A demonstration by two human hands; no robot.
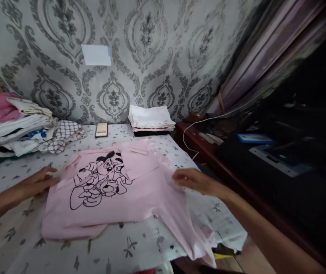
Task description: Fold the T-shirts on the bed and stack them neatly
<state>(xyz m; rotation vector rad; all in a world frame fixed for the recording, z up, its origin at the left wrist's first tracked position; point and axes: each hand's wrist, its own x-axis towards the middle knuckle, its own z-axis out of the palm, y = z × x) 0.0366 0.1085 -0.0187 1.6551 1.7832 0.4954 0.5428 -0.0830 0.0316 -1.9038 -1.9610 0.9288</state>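
Observation:
A pink garment (140, 201) with a black line drawing of cartoon characters lies spread on a white patterned sheet (94, 258). One sleeve is folded over its upper part; the other hangs toward the near right edge. At the garment's left edge is my left hand (41, 180), its fingers apart and holding nothing. My right hand (191, 179) is at the garment's right side, by the shoulder, with fingers curled and somewhat blurred; whether cloth is between them is hidden.
Clothes are piled (20, 125) at the far left. A folded white stack (151, 118) and a small framed card (101, 130) lie by the wall. On the right, a dark red ledge (222, 171) carries a white cable (205, 120).

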